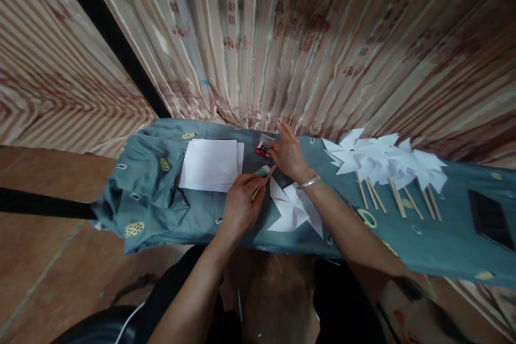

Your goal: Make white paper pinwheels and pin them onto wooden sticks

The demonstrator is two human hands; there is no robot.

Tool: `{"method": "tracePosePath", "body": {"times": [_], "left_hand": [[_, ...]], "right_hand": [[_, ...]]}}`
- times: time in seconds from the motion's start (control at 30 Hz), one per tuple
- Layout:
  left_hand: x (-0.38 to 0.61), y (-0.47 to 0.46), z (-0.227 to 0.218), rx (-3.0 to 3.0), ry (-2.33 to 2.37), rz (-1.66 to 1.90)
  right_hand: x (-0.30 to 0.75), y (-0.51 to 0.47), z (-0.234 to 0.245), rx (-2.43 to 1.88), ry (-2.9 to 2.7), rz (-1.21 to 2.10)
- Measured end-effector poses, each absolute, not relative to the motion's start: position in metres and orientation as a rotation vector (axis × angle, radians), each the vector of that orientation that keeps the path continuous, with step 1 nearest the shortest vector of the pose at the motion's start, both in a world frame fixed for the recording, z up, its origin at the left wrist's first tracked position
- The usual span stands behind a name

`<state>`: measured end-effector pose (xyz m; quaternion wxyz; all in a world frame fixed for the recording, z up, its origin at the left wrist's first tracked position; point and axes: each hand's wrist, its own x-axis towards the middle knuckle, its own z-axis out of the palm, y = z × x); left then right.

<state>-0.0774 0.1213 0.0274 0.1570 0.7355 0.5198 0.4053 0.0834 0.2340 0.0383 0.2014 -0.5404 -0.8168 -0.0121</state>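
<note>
Two bare hands are working at the desk (443,239) draped in teal cloth. The left hand (241,207) is gripping a thin wooden stick (266,179), its long axis slanting away rightward. The right hand (288,155) is touching a small red box (262,149) near the far edge; whether it is grasping I cannot tell. A flat white paper pinwheel (294,208) is lying between the forearms.

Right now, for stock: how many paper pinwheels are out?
About 6: one flat pinwheel near the right hand, roughly five overlapping pinwheels on sticks farther right; more may hide.
</note>
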Motion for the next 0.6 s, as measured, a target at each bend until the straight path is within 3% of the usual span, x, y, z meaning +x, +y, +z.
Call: {"method": "tracePosePath", "body": {"times": [0.37, 0.6], "left_hand": [[-0.076, 0.116, 0.031, 2.080, 1.433, 1.147], [-0.079, 0.114, 0.032, 2.089, 1.444, 1.136]], "right_hand": [[0.066, 0.262, 0.028, -1.608, -2.514, -0.193], [0.063, 0.269, 0.036, -1.670, -2.576, -0.066]]}}
